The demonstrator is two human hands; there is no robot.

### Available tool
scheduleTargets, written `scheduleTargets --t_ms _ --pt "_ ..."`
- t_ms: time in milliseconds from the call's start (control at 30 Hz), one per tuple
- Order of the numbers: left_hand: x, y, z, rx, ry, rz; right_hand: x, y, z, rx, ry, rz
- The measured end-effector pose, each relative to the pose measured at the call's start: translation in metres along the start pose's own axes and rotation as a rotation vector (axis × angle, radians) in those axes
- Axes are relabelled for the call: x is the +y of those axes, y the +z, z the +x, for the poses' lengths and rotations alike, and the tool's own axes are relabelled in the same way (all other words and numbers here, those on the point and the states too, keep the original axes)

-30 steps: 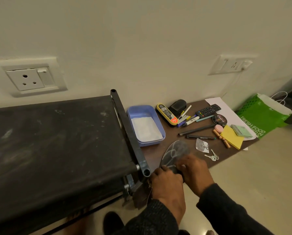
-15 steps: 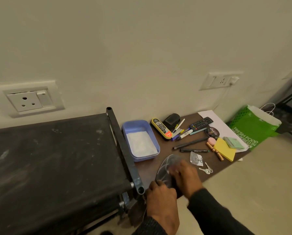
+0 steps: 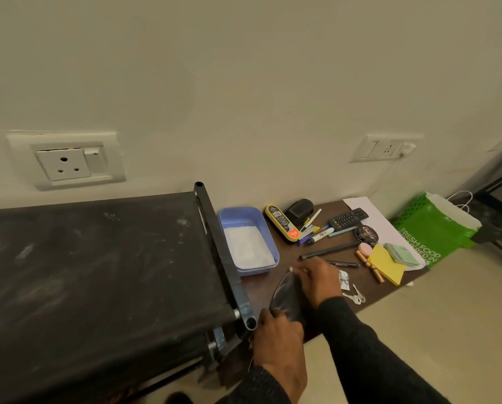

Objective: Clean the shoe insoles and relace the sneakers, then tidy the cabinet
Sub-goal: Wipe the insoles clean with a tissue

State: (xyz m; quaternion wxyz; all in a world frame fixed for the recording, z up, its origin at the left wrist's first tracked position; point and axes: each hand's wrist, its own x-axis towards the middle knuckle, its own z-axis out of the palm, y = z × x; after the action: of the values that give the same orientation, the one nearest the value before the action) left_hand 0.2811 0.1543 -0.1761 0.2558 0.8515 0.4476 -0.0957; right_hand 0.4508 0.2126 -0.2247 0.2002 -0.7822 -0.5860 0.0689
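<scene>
left hand [image 3: 279,333] nearest the camera, at the near end of the dark insole [image 3: 287,298], fingers curled down onto that end and pinning it to the brown board [image 3: 360,275]; a full grip underneath cannot be told. right hand [image 3: 316,279] just beyond, laid over the far half of the insole, fingers bent and pinching at its upper edge near the tip, thumb side hidden. insole lies flat on the board, long axis running near to far, between the two hands, its middle showing in the gap between them. black fabric rack [image 3: 98,272] to the left, its frame tube end just beside the left hand. keys [image 3: 356,295] and a small foil packet [image 3: 343,279] right of the right hand. farther back: blue tray [image 3: 270,249] with white stuff inside, yellow polish sponge [image 3: 282,223], markers [image 3: 319,233], remote [image 3: 347,218], round tin [image 3: 366,235], yellow sticky notes [image 3: 386,265]. green bag [image 3: 430,231] on the floor against the wall.
</scene>
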Motion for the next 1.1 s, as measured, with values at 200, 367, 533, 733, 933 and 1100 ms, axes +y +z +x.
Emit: scheduleTargets --t_ms 200,367,533,733,933,1100 --pt "0.000 0.012 0.001 0.093 -0.091 -0.104 -0.013 0.000 -0.037 -0.117 -0.170 0.009" --pt "0.000 0.002 -0.002 0.037 -0.016 -0.036 -0.005 -0.003 -0.010 -0.157 -0.215 -0.082" --pt "0.004 0.005 -0.001 -0.002 -0.023 0.057 -0.015 0.003 -0.010 -0.126 -0.078 -0.093" --pt "0.009 0.006 0.001 -0.012 -0.037 0.079 -0.017 -0.002 -0.013 -0.271 -0.251 -0.028" --pt "0.007 0.009 -0.001 0.034 -0.046 0.048 -0.030 0.001 -0.020 -0.240 -0.240 -0.017" --pt "0.006 0.009 -0.003 0.020 -0.044 0.087 -0.023 -0.012 -0.014 -0.394 -0.338 -0.011"
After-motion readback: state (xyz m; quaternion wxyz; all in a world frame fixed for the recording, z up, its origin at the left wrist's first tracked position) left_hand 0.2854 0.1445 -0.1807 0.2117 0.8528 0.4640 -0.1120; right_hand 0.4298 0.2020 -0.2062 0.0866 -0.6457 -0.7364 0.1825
